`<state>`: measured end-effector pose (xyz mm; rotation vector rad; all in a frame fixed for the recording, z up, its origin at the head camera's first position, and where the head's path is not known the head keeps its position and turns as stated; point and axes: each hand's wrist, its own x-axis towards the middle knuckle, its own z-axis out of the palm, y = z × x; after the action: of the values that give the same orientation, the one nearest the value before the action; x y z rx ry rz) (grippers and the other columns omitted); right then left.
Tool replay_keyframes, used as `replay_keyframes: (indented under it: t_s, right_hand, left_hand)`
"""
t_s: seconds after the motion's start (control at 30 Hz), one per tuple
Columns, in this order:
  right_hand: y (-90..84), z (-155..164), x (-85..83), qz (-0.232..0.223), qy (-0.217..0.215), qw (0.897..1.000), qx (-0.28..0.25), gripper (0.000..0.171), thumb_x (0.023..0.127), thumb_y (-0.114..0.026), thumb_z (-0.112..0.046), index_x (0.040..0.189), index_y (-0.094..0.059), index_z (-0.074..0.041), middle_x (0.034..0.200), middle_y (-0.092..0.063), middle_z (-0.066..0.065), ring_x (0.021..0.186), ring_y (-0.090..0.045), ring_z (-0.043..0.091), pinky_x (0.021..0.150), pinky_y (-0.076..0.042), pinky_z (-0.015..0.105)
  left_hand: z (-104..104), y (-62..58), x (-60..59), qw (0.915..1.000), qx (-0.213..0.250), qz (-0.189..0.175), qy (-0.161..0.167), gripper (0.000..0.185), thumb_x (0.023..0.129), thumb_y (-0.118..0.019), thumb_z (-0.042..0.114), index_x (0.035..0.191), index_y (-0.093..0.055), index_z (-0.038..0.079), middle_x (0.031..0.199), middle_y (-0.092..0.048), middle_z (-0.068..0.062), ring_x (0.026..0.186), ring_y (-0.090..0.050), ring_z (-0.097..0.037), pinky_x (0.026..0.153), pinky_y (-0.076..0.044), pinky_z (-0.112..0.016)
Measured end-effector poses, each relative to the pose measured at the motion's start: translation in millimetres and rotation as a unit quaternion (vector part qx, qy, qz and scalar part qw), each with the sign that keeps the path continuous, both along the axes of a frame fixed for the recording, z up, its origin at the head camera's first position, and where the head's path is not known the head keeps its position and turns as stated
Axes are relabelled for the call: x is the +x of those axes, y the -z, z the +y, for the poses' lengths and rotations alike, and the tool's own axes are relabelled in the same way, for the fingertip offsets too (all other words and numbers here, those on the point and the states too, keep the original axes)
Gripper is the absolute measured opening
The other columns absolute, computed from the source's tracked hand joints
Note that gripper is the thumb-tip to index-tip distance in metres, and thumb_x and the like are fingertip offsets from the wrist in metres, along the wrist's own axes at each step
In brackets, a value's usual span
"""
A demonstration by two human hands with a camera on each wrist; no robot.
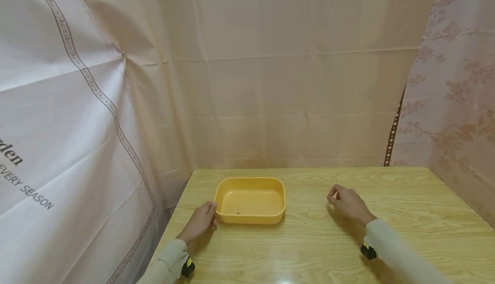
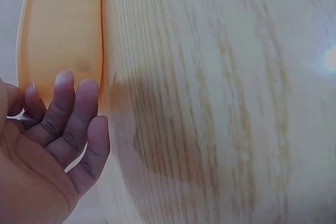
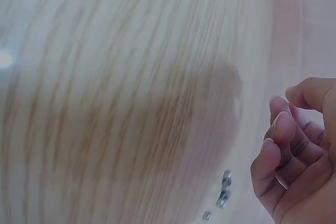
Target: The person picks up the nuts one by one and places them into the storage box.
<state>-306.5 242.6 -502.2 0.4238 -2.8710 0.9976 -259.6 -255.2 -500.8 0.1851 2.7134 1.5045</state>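
From my head camera, I see a yellow-orange plastic tray with round corners (image 1: 249,201) sitting on the light wooden table (image 1: 406,215). My left hand (image 1: 201,221) is at the tray's near left corner, with my fingers touching its wall. I think I am holding the tray steady, not lifting it. The tray looks almost bare inside. There is one tiny dark speck (image 1: 237,212) on its floor, too small for me to say what it is. My right hand (image 1: 348,202) is well apart from the tray, off to the right, low over the table. Its fingers are curled in. I cannot tell from here if it has anything.

From my left wrist camera, the tray's wall (image 2: 60,40) is right at my fingertips (image 2: 64,80). My fingers are nearly straight and rest against it. They do not wrap round it.

From my right wrist camera, my right hand (image 3: 296,156) has loosely bent fingers and nothing in it that I can see. A few small grey metal bits (image 3: 223,192) lie on the table just beside it. I think my next move is to pinch those bits. They are very small, so I will need careful fingertips.
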Motion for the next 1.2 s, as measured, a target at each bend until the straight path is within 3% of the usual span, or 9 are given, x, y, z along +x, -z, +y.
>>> replay_keyframes:
  t_s: [0.37, 0.53, 0.77, 1.03, 1.2]
  right_hand:
    - [7.3, 30.9, -1.8, -0.017, 0.03, 0.999, 0.013, 0.02, 0.102, -0.064, -0.021, 0.108, -0.06, -0.002, 0.072, -0.063, 0.002, 0.054, -0.054, 0.016, 0.047, -0.044, 0.031]
    - [7.7, 41.0, -1.5, -0.017, 0.043, 0.999, 0.024, 0.021, 0.101, -0.065, -0.022, 0.107, -0.06, -0.002, 0.084, -0.07, 0.01, 0.059, -0.056, 0.016, 0.05, -0.046, 0.034]
    - [12.6, 53.9, 1.5, -0.023, 0.056, 0.998, 0.031, 0.023, 0.101, -0.064, -0.023, 0.107, -0.059, -0.001, 0.072, -0.062, 0.0, 0.058, -0.054, 0.017, 0.05, -0.043, 0.034]
    - [13.9, 65.8, 4.7, -0.026, 0.057, 0.998, 0.033, 0.028, 0.1, -0.066, -0.026, 0.108, -0.059, 0.0, 0.088, -0.07, 0.009, 0.066, -0.055, 0.02, 0.055, -0.043, 0.035]
    - [14.7, 70.9, 5.1, -0.039, 0.056, 0.997, 0.038, 0.028, 0.101, -0.064, -0.023, 0.109, -0.058, 0.003, 0.076, -0.064, 0.004, 0.061, -0.053, 0.019, 0.053, -0.042, 0.035]
  left_hand:
    - [-0.4, 0.1, 0.1, 1.0, 0.002, 0.005, -0.004, 0.035, 0.115, -0.037, 0.025, 0.095, -0.054, 0.001, 0.072, -0.06, -0.008, 0.059, -0.059, -0.02, 0.056, -0.054, -0.033]
    - [-0.8, 0.6, -0.1, 1.0, 0.0, 0.006, -0.007, 0.035, 0.115, -0.037, 0.024, 0.095, -0.054, 0.001, 0.072, -0.059, -0.006, 0.059, -0.059, -0.019, 0.056, -0.054, -0.032]
    - [-1.7, 1.2, 0.9, 1.0, -0.001, 0.007, -0.002, 0.035, 0.115, -0.037, 0.023, 0.095, -0.054, 0.001, 0.072, -0.06, -0.007, 0.059, -0.059, -0.021, 0.056, -0.054, -0.033]
    - [-2.0, 3.8, -1.1, 1.0, 0.005, 0.007, -0.004, 0.034, 0.115, -0.037, 0.023, 0.095, -0.054, 0.002, 0.071, -0.059, -0.006, 0.059, -0.058, -0.019, 0.055, -0.053, -0.03]
    - [-1.4, 5.1, -2.6, 0.9999, 0.013, 0.003, -0.007, 0.033, 0.115, -0.038, 0.024, 0.095, -0.054, 0.002, 0.071, -0.059, -0.006, 0.059, -0.058, -0.019, 0.055, -0.052, -0.029]
